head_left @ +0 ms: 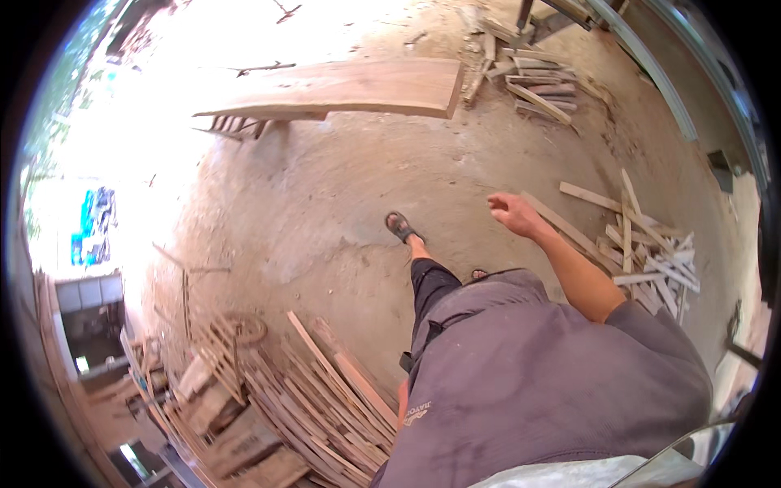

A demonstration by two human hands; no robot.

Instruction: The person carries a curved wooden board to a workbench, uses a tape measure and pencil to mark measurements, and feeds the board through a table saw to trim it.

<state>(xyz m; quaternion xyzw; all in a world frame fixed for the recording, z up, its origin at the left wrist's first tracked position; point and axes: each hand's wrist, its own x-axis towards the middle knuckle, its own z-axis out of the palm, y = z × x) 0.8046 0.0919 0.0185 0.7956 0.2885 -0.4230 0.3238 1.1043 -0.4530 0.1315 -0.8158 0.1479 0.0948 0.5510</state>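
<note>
My right hand (pixel 514 214) hangs over the dirt floor on the right, with loosely bent fingers and nothing in it. The nearest thing to it is a long wooden strip (pixel 569 230), lying on the ground beyond my forearm; hand and strip look apart. Only a sliver of my left arm shows beside the dark shirt, and the left hand is hidden behind my body. Ahead stands a wide, thick wooden slab (pixel 358 85), raised on a support, out of reach of both hands. One sandalled foot (pixel 400 227) is stretched forward.
A heap of long boards (pixel 325 398) lies at the lower left, beside a wooden frame (pixel 218 354). Loose offcuts (pixel 651 256) are scattered on the right. A stack of short wood pieces (pixel 541 85) sits at the far right. Metal rails (pixel 651 73) edge the upper right.
</note>
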